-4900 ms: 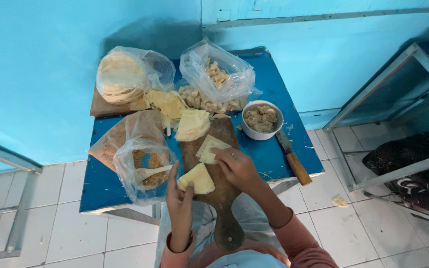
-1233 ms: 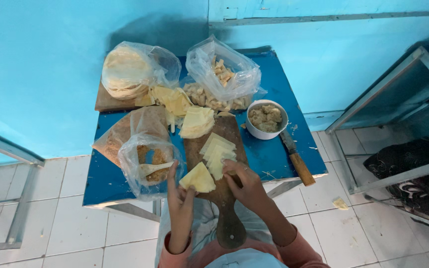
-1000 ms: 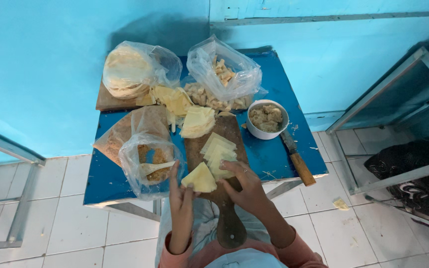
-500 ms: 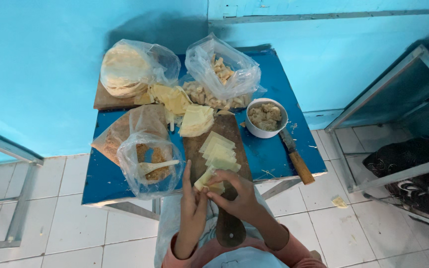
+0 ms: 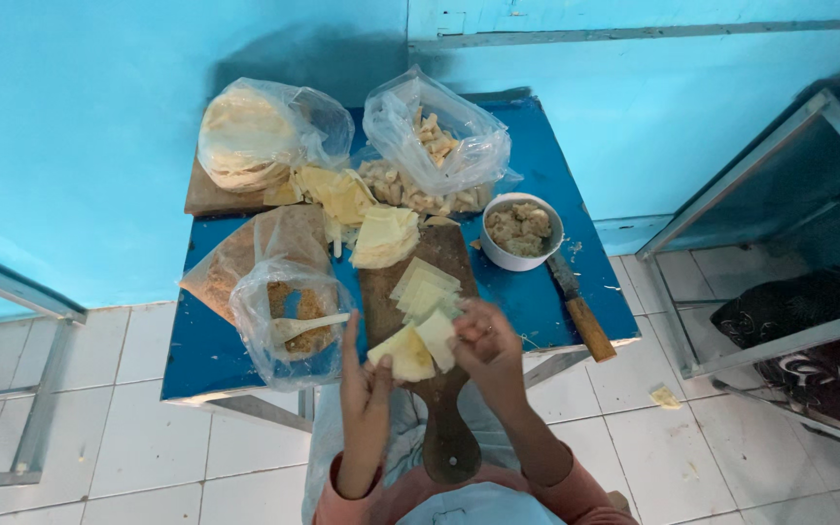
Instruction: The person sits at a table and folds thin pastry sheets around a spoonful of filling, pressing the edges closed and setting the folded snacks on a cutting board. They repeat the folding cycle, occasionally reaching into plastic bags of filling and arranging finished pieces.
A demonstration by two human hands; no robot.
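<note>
My left hand (image 5: 364, 379) and my right hand (image 5: 484, 342) hold a small stack of pale yellow dough sheets (image 5: 412, 347) between them, lifted just above the near part of a wooden paddle board (image 5: 439, 292). The right fingers pinch one sheet at its right edge. Further back on the board lie several more flat sheets (image 5: 424, 288), fanned out. A folded heap of the same sheets (image 5: 385, 235) rests at the board's far end.
A small blue table (image 5: 556, 301) carries a white bowl of filling (image 5: 521, 229), a wooden-handled knife (image 5: 579, 306), an open bag of brown crumbs with a spoon (image 5: 284, 306), a bag of flat round breads (image 5: 245, 141) and a bag of pale pieces (image 5: 435, 146). A metal rack (image 5: 780, 243) stands at the right.
Both hands drew closer together and lifted the near sheets off the board. More sheets have been laid on the fanned pile since the earliest frame.
</note>
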